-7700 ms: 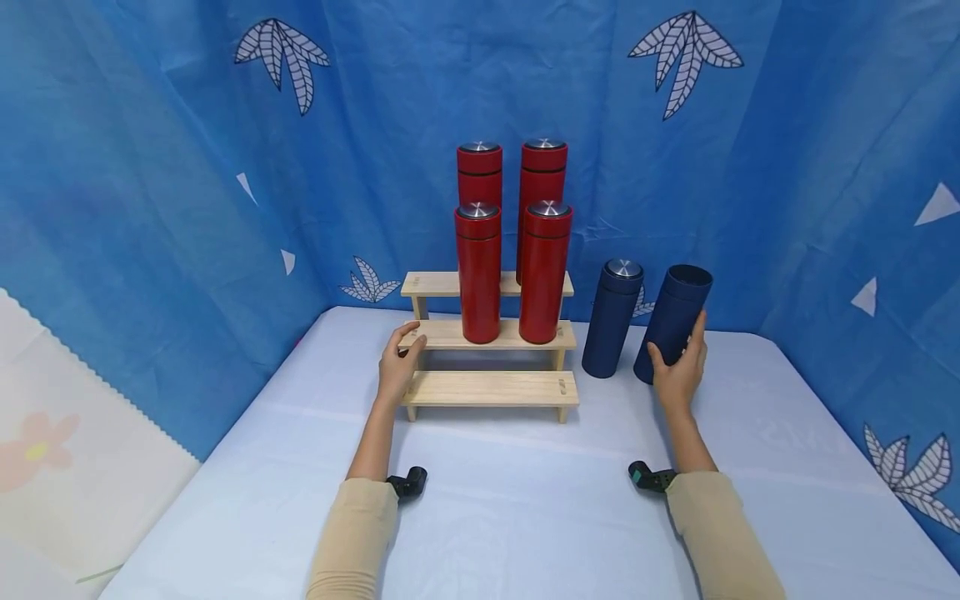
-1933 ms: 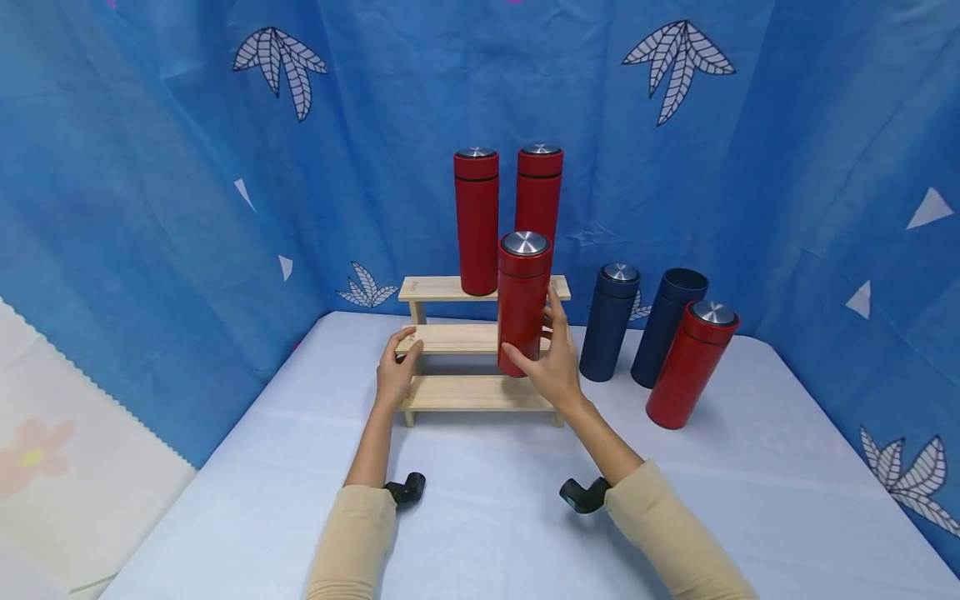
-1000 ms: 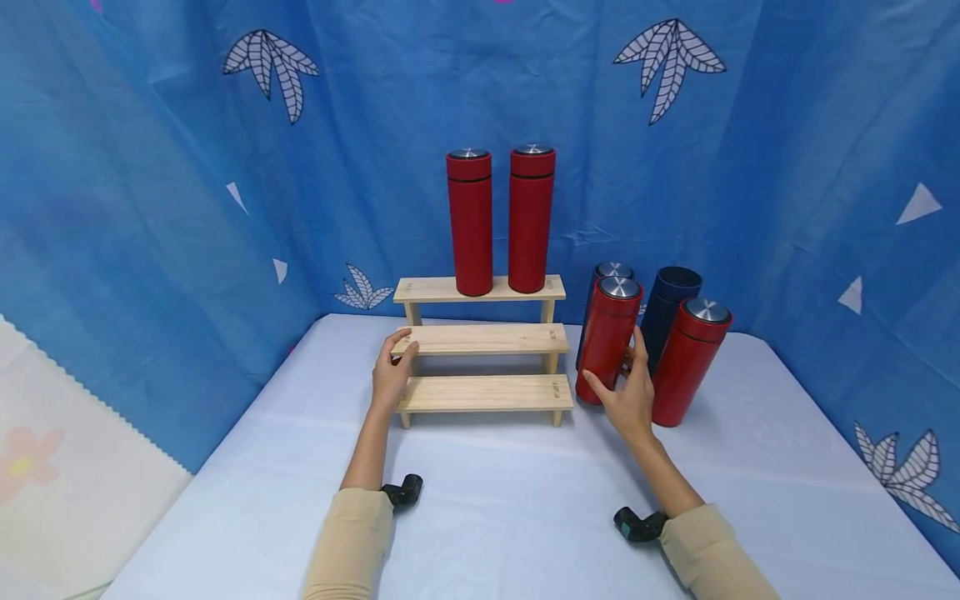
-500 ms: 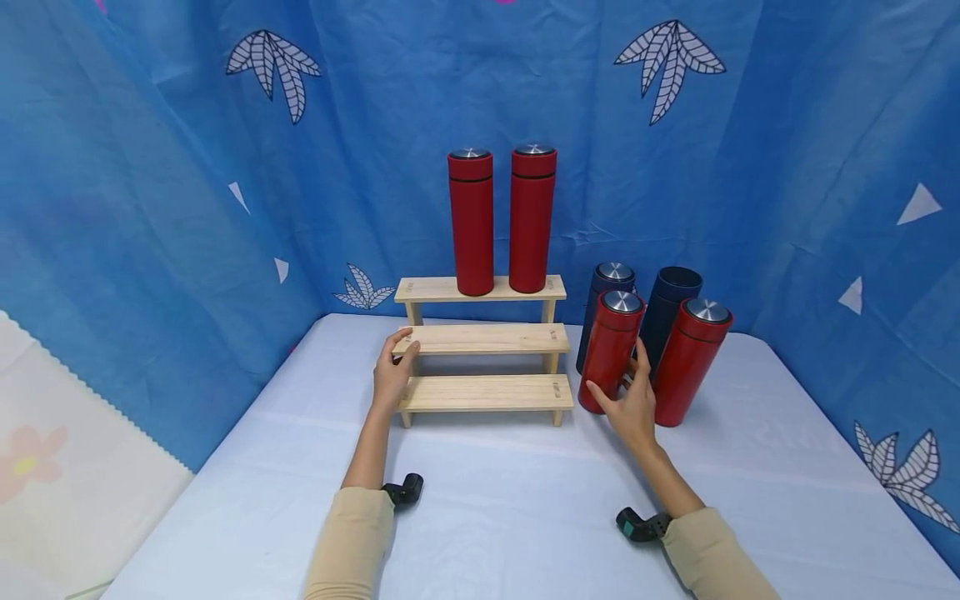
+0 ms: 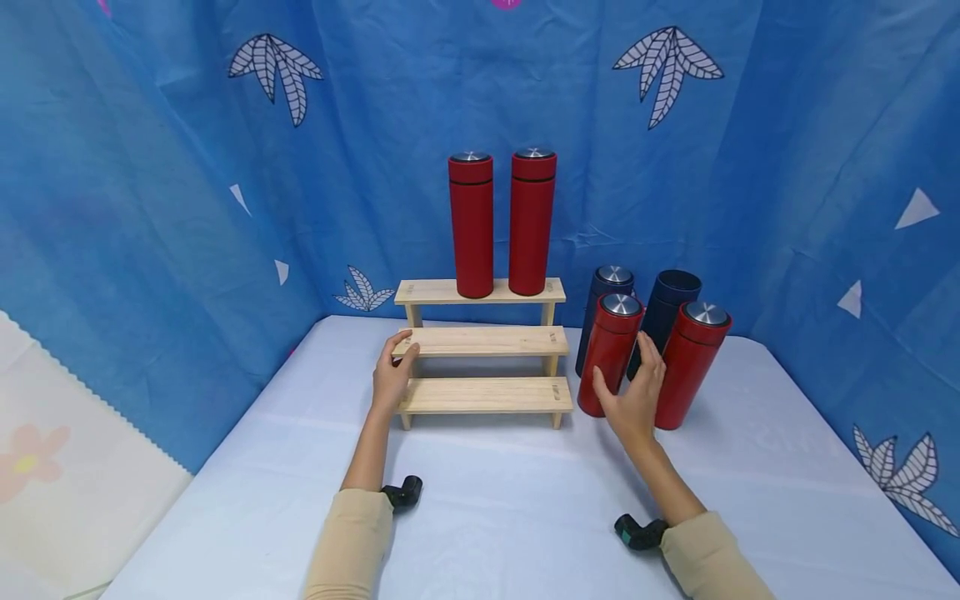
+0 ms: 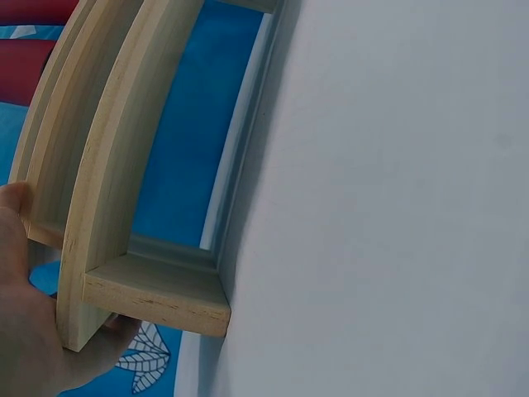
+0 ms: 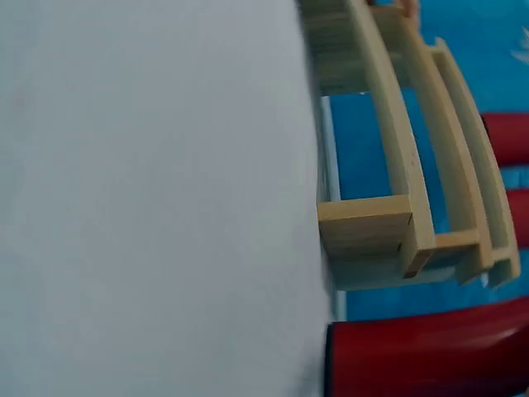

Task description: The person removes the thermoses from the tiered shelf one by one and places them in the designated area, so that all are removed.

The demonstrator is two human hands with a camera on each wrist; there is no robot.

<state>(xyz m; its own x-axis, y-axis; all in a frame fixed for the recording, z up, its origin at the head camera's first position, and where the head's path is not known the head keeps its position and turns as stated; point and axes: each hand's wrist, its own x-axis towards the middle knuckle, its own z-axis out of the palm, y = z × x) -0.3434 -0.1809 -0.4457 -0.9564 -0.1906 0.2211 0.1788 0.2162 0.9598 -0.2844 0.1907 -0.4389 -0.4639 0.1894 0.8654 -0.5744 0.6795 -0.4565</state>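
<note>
My left hand (image 5: 390,379) grips the left end of a three-tier wooden rack (image 5: 483,396) at its middle tier; the left wrist view shows the thumb and fingers about the wood. On the table right of the rack stands a red thermos bottle (image 5: 609,354). Beside it my right hand (image 5: 636,404) has its thumb and fingers spread, with a gap to the bottle. A second red thermos (image 5: 692,371) stands just right of that hand. Two more red thermoses (image 5: 472,229) are upright on the top tier. In the right wrist view a red thermos (image 7: 430,356) shows without the fingers.
Behind the table's red thermoses stand two navy thermoses, one with a silver lid (image 5: 615,279), the other with a dark top (image 5: 660,321). They are partly hidden. A blue leaf-print curtain (image 5: 375,167) surrounds the white-covered table (image 5: 495,517).
Two red thermoses went from the middle tier to the table on the right. The last was set down and my right hand has let go of it. My left hand stays on the rack.
</note>
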